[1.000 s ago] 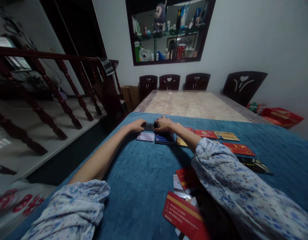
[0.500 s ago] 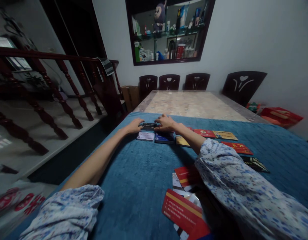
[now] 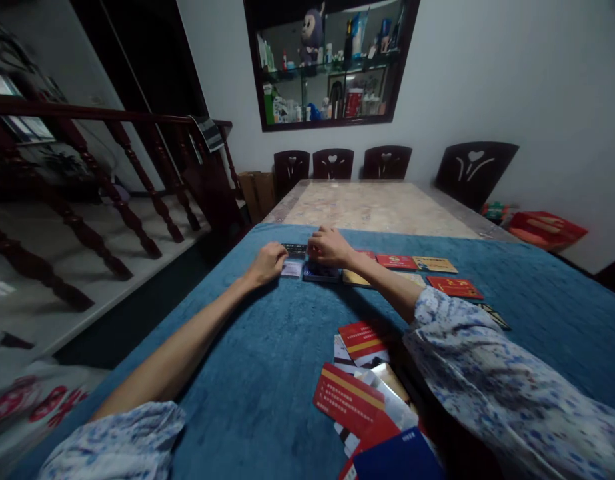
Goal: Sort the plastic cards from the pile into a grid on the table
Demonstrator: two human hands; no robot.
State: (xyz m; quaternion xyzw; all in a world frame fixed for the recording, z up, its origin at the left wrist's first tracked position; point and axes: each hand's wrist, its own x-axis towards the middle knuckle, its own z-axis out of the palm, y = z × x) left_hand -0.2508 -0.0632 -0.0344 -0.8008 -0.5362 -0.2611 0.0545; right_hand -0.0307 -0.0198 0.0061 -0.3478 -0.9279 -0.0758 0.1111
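Note:
My left hand [image 3: 267, 264] is curled, its fingertips close to the left edges of a black card [image 3: 296, 250] and a pale card [image 3: 291, 269]. Over the right end of the black card is my right hand [image 3: 329, 247], fingers bent down and partly hiding a dark blue card stack [image 3: 321, 272]. Whether either hand grips anything is too small to see. Right of them lie a gold card [image 3: 356, 278], a red card [image 3: 396, 262] and a yellow card [image 3: 435, 265]. Nearer me is a loose pile with a red card [image 3: 350, 399] and a blue card [image 3: 400, 459].
A blue cloth [image 3: 247, 373] covers the near part of the marble-topped table [image 3: 372, 203]. Chairs stand behind it, one chair [image 3: 474, 170] at the right. A wooden railing [image 3: 122, 193] runs along the left. Another red card [image 3: 454, 287] lies at the right.
My left hand has moved back towards me, from beside the black card to near the pale card. My right hand's fingers are drawn together more. The view has shifted slightly.

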